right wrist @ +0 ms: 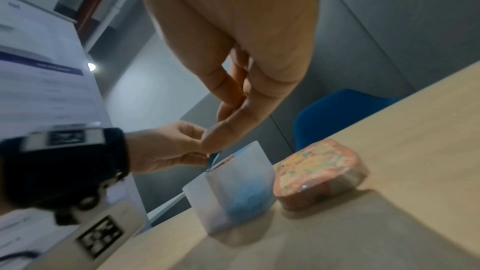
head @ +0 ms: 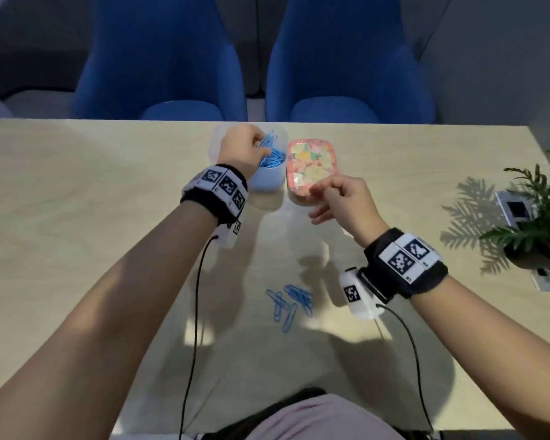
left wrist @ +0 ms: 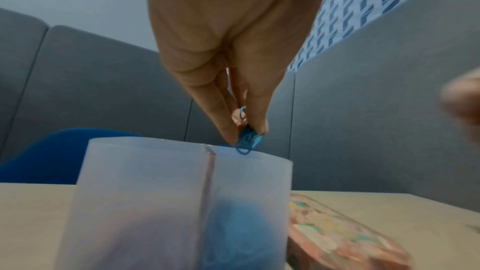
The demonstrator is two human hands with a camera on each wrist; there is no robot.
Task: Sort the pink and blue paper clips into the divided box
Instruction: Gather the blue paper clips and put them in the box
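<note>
The translucent divided box (head: 267, 181) stands at the far middle of the table. Its right compartment holds a heap of blue paper clips (head: 272, 160). My left hand (head: 261, 147) hovers over that compartment and pinches a small bunch of blue clips (left wrist: 248, 141) just above the rim (left wrist: 259, 154). A faint pinkish shade (left wrist: 130, 233) shows through the left compartment's wall. Several loose blue clips (head: 291, 300) lie on the table nearer me. My right hand (head: 323, 193) hangs above the table right of the box with fingers loosely curled, and I see nothing in it.
A pink patterned case (head: 311, 168) lies just right of the divided box, under my right hand's fingertips. A potted plant (head: 537, 223) stands at the table's right edge. Two blue chairs (head: 159, 68) sit behind the far edge. Cables trail from both wrists.
</note>
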